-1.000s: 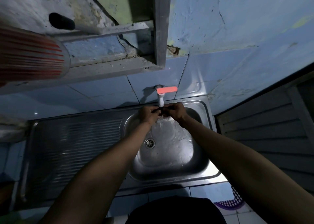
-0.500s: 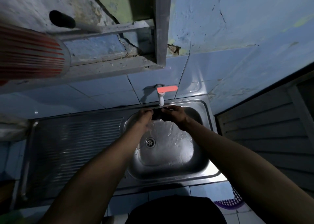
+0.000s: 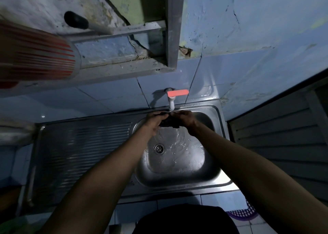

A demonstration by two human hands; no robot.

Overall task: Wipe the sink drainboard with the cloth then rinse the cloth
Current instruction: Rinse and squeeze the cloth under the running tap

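Past the ribbed drainboard (image 3: 79,145), the left hand (image 3: 154,121) reaches forward, fingers curled around a dark cloth (image 3: 168,122) under the tap (image 3: 171,102). The right hand (image 3: 186,118) grips the cloth's other side above the sink (image 3: 177,177).

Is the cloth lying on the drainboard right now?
No, the cloth is gripped between the left hand and the right hand under the tap, over the sink basin, not on the drainboard.

I'm in a worn home kitchen. A steel sink (image 3: 218,177) sits at my twelve o'clock under a tap (image 3: 171,100), blue wall tiles (image 3: 110,99) behind.
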